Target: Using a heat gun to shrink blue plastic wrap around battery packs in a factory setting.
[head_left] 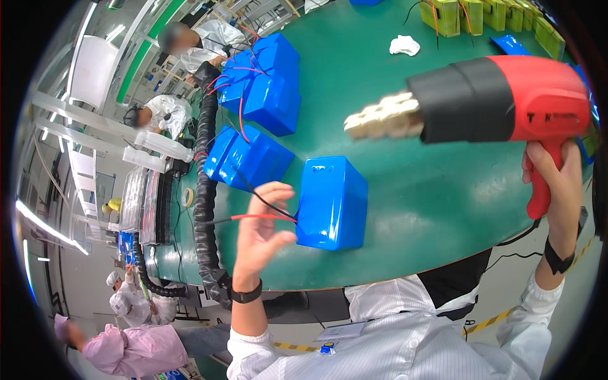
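The right hand [558, 180] grips the red handle of a heat gun [478, 98] at the right of the green table [418, 218], its ribbed metal nozzle [383, 118] aimed left, raised above the tabletop. A glossy blue-wrapped block [332, 202] stands on the near middle of the table, to the left of the gun. Just left of that block is the left hand [254, 229], open, with thumb and fingers spread and bent toward it; whether the fingertips touch the wrap is hard to tell from this angle. A red wire [261, 216] and a black wire [258, 194] come from the block's left side and run across that hand in this view. Farther left and far, more blue blocks [272, 85] sit grouped with their wires, beside a black ribbed hose [206, 152]. Yellow-green packs [441, 18] line the far right, and a crumpled white piece [404, 45] lies nearer, left of them.
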